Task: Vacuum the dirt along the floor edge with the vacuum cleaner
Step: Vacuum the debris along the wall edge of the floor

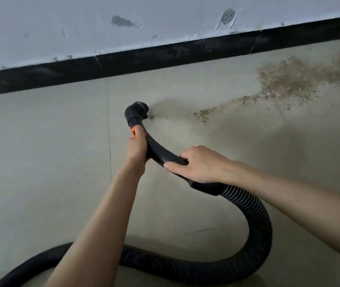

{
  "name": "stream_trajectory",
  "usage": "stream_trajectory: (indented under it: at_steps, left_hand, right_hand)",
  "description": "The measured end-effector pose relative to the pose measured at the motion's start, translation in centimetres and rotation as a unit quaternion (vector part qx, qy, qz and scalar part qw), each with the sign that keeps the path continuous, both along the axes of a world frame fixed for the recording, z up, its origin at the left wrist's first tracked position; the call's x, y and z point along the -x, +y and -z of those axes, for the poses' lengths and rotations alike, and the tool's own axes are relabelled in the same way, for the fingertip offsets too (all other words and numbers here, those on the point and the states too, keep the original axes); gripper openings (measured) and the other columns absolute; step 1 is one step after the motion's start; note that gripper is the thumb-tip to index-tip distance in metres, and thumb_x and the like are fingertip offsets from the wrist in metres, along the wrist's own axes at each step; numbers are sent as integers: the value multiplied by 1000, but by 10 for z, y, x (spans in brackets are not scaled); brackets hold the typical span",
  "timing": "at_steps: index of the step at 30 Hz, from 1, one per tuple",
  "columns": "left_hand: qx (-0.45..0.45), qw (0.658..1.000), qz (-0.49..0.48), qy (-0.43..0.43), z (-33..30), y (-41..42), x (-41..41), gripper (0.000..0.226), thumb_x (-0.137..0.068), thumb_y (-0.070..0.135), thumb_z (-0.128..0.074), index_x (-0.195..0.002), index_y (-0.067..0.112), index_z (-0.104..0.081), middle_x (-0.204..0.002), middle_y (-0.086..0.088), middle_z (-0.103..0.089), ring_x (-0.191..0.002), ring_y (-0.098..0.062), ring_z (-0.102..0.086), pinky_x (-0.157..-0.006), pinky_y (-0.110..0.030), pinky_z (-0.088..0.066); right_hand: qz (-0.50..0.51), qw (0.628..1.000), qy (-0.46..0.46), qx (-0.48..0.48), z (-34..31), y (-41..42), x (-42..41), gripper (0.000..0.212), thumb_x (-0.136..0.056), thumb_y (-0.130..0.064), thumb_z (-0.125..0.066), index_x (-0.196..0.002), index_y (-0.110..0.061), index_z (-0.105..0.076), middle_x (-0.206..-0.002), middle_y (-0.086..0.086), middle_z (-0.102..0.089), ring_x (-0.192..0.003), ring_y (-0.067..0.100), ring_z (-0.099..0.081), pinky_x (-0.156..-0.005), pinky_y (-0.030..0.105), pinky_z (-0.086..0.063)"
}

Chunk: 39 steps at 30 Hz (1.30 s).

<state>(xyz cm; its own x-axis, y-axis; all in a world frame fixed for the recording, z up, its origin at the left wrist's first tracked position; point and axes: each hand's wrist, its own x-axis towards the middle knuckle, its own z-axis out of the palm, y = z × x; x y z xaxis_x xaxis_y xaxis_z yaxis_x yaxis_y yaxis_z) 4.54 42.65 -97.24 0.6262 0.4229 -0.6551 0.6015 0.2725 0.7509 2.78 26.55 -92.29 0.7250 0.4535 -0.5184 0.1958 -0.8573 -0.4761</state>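
My left hand [137, 149] grips the curved black handle tube [160, 153] just behind its orange collar [133, 132], while my right hand [199, 165] wraps the tube's near end above the ribbed hose [254, 220]. The round brush nozzle [137, 111] sits on the tiled floor [40, 152], left of the brown dirt [285, 83] spread along the black skirting [144, 56].

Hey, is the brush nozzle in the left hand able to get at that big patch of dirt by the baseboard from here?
Probably yes. The floor between the brush nozzle and the dirt patch lies bare, and the hose curls loosely. Both the left hand and right hand grip the wand.
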Motion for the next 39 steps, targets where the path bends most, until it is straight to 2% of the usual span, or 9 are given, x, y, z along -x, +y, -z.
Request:
stream_trajectory:
  at_steps: [4,9,13,16,21,23,30,36,39]
  left_hand:
    - [6,1000,-8,-2,4,18,29,33,-95,34,-37,-106,5,-48,-83,-4,-51,-78,-17,-53,-59,-30,-45]
    - [15,1000,-5,8,5,25,33,34,-95,33,-38,-112,4,-46,-84,-4,-51,-88,-22,-53,-59,-30,-47]
    - [23,1000,0,11,6,22,30,35,-95,33,-41,-113,3,-49,-81,-4,-50,-87,-22,-56,-55,-29,-45]
    - [24,1000,9,14,9,24,26,46,-95,33,-40,-123,-2,-49,-83,-4,-48,-100,-28,-59,-60,-29,-44]
    - [26,999,31,21,7,36,18,45,-96,33,-39,-123,-2,-49,-77,-3,-46,-75,-18,-49,-55,-28,-41]
    - [25,998,43,27,4,38,15,42,-95,33,-39,-119,0,-50,-78,-3,-46,-74,-18,-49,-56,-28,-42]
    - [39,993,92,65,-4,42,13,38,-97,38,-36,-112,4,-46,-91,-8,-53,-94,-26,-55,-58,-31,-47]
    - [54,990,106,80,-14,48,9,39,-99,38,-35,-113,2,-44,-90,-8,-53,-92,-26,-55,-59,-32,-48]
    - [57,987,121,87,-19,51,2,41,-99,37,-34,-116,2,-44,-93,-9,-54,-93,-27,-56,-62,-33,-49]
  right_hand:
    - [-25,1000,17,-3,1,14,20,61,-88,-70,-43,-63,-15,-46,-61,-1,-52,-54,17,-50,-48,29,-31]
    - [-14,1000,27,1,-1,26,29,61,-89,-68,-44,-60,-15,-42,-59,-1,-49,-51,16,-47,-47,30,-31]
    - [13,999,32,9,-3,28,34,61,-90,-68,-43,-59,-16,-40,-59,-1,-48,-51,17,-46,-48,30,-31]
    - [26,999,39,17,-4,32,34,60,-89,-68,-43,-61,-15,-44,-62,0,-53,-53,18,-50,-50,29,-35]
    - [41,998,45,20,-10,45,32,61,-89,-69,-43,-62,-15,-46,-64,1,-56,-56,18,-53,-51,29,-35]
    - [53,997,53,20,-14,47,30,60,-89,-69,-43,-62,-15,-45,-65,1,-55,-57,18,-54,-52,30,-36]
    - [59,993,86,51,-27,50,32,59,-90,-70,-41,-65,-17,-49,-66,-1,-57,-60,16,-56,-52,29,-37]
    - [55,993,79,71,-31,57,29,58,-92,-70,-37,-67,-18,-48,-66,-1,-55,-62,18,-55,-52,31,-37]
    - [63,990,95,79,-38,63,24,58,-94,-67,-37,-71,-16,-51,-66,-1,-54,-66,21,-56,-58,32,-40]
